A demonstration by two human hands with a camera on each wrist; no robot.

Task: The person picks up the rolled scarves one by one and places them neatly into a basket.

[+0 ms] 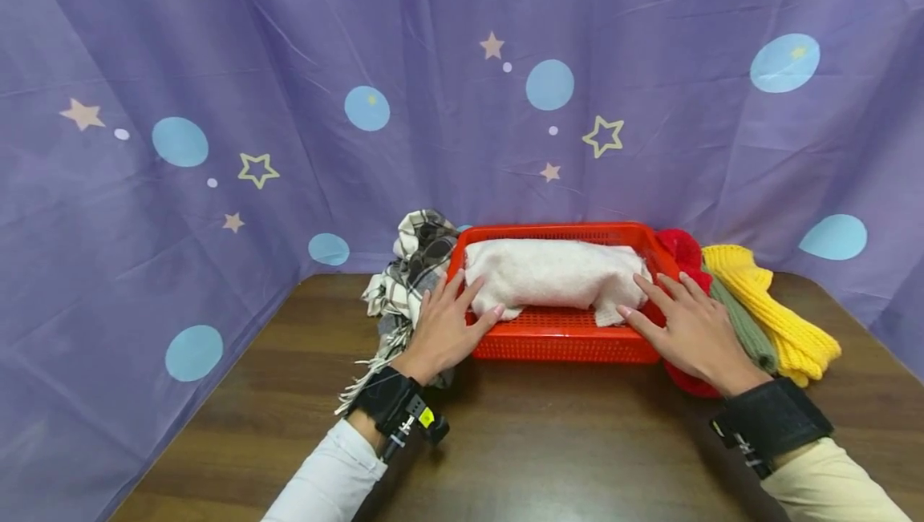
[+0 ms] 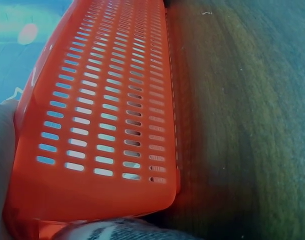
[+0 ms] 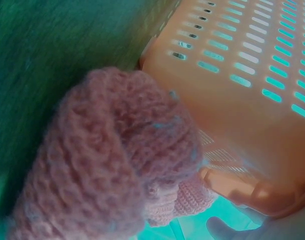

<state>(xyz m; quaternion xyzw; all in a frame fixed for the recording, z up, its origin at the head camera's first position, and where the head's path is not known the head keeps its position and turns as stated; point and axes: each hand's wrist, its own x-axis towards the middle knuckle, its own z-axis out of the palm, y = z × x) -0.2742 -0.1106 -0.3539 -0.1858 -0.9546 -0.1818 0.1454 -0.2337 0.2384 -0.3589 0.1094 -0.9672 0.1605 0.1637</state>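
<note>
A red plastic basket (image 1: 566,350) with slotted walls stands on the table, and a white cloth (image 1: 556,269), bundled lengthwise, lies inside it. My left hand (image 1: 443,329) rests at the basket's left end, fingers spread over the rim and thumb pointing inward. At the right end, my right hand (image 1: 693,333) lies over the rim with its fingers extended. The left wrist view shows the basket's slotted side (image 2: 107,110) close up. In the right wrist view, a thick knitted piece (image 3: 107,160) sits beside the basket's corner, with a fingertip (image 3: 220,229) below it.
Left of the basket lies a plaid fringed scarf (image 1: 397,289). To the right are a red knit piece (image 1: 682,249), a green knit piece (image 1: 747,329) and a yellow knit piece (image 1: 783,313). A purple curtain (image 1: 447,161) hangs behind the wooden table (image 1: 549,442).
</note>
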